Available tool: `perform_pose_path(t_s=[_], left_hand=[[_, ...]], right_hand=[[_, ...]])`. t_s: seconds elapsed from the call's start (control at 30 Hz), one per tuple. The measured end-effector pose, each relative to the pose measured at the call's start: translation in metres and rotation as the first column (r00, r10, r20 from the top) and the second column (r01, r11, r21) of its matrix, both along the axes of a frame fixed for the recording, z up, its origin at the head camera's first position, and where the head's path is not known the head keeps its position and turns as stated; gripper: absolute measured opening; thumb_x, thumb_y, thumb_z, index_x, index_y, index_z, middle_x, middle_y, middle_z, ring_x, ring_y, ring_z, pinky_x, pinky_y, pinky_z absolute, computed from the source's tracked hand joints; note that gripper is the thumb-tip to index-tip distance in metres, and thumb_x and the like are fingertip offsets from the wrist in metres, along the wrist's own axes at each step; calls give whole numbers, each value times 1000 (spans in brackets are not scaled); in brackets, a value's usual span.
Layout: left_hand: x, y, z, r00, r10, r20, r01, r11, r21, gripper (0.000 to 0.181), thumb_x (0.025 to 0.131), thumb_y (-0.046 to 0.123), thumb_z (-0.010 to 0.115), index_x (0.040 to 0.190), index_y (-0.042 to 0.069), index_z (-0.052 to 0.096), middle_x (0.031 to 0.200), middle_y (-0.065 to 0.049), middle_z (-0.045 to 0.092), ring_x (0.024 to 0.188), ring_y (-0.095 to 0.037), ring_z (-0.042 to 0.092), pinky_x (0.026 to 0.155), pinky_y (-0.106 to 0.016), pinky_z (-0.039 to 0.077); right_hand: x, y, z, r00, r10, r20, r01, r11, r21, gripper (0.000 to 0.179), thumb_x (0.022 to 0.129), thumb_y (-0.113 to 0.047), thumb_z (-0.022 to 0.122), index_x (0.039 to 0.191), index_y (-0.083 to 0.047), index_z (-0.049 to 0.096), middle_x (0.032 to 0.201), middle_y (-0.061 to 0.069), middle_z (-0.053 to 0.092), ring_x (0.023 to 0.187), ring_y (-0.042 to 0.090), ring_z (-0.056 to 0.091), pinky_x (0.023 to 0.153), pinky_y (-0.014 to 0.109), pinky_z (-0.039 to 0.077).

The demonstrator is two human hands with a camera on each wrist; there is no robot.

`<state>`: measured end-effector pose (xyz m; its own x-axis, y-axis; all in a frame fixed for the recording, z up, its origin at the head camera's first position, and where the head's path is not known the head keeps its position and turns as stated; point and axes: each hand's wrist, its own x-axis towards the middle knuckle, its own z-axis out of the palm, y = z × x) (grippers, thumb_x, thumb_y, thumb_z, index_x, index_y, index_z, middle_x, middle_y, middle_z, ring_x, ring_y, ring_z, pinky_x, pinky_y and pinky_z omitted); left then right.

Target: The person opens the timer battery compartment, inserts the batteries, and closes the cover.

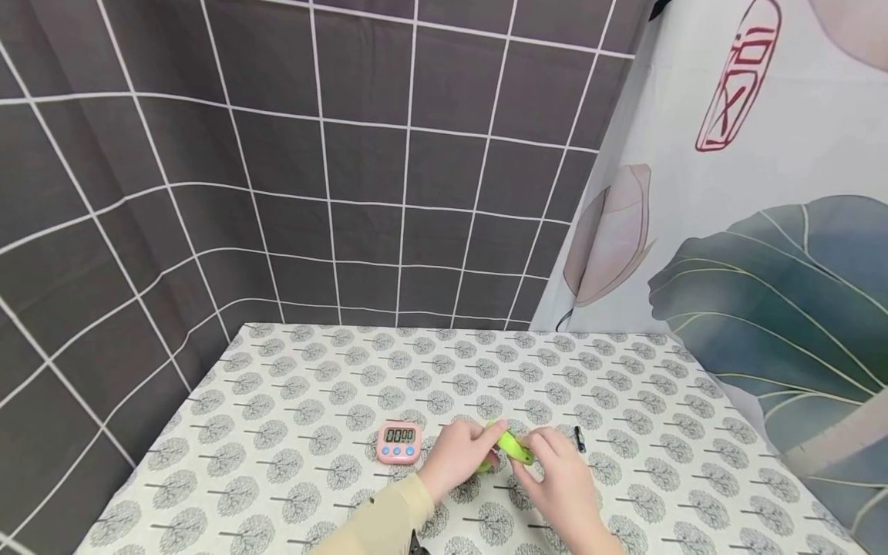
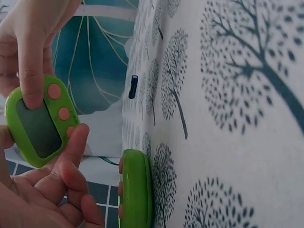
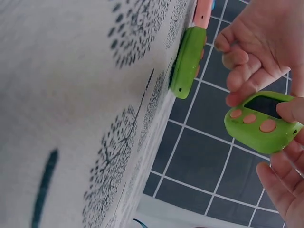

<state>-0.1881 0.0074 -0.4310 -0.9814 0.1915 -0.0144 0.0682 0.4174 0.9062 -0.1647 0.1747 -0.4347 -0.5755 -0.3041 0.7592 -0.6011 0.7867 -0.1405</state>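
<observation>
A green kitchen timer [image 1: 512, 445] with orange buttons is held up between both hands above the table; its screen [image 2: 40, 130] looks blank. My left hand [image 1: 461, 455] pinches one end of it by thumb and index finger, the other fingers loosely bent. From the opposite side my right hand [image 1: 558, 478] grips it, the thumb lying over the screen's edge. A second green timer [image 2: 135, 190] lies on the tabletop below, mostly hidden by the left hand in the head view.
On the patterned tablecloth [image 1: 333, 416], a pink timer [image 1: 398, 442] reading 00:00 lies left of the hands. A small dark cylinder, like a battery [image 1: 579, 439], lies to the right. A dark checked curtain [image 1: 361, 162] hangs behind the table.
</observation>
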Motion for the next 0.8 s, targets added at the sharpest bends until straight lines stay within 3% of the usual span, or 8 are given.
perform_pose_path(t_s=[0.13, 0.33, 0.43, 0.63, 0.8], left_hand=[[0, 1, 0, 1000, -2, 11, 2, 999, 39, 54, 91, 56, 49, 71, 11, 69, 61, 0, 64, 54, -12, 52, 58, -26, 42], [-2, 3, 2, 998, -2, 67, -9, 988, 156, 65, 93, 56, 44, 62, 1, 54, 51, 0, 46, 48, -12, 40, 55, -25, 40], [-1, 3, 2, 998, 4, 69, -16, 986, 165, 61, 92, 55, 48, 59, 4, 53, 50, 2, 44, 48, -11, 40, 56, -25, 40], [2, 5, 2, 996, 37, 82, -52, 981, 188, 44, 84, 46, 65, 62, 9, 61, 51, 5, 48, 48, -8, 41, 49, -21, 38], [2, 5, 2, 996, 40, 78, -55, 977, 206, 33, 82, 40, 69, 70, 9, 68, 54, 5, 53, 47, -6, 42, 45, -18, 36]], right_hand=[[2, 0, 1, 999, 42, -29, -42, 999, 7, 36, 55, -6, 84, 83, -13, 62, 84, -8, 58, 76, 6, 53, 73, 18, 46], [5, -2, 1, 995, 83, -60, -81, 996, 34, 34, 56, -9, 82, 83, -12, 62, 87, -6, 57, 78, 8, 51, 73, 17, 44], [6, -2, 1, 994, 92, -62, -89, 995, 50, 36, 54, -10, 84, 83, -13, 62, 87, -7, 56, 80, 8, 50, 74, 17, 44], [7, -3, 1, 992, 116, -52, -112, 991, 77, 37, 56, -15, 84, 85, -13, 61, 87, -8, 55, 81, 8, 50, 76, 17, 44], [7, -4, 0, 991, 128, -32, -126, 990, 60, 39, 56, -14, 84, 87, -12, 61, 89, -7, 57, 83, 7, 51, 79, 16, 43]])
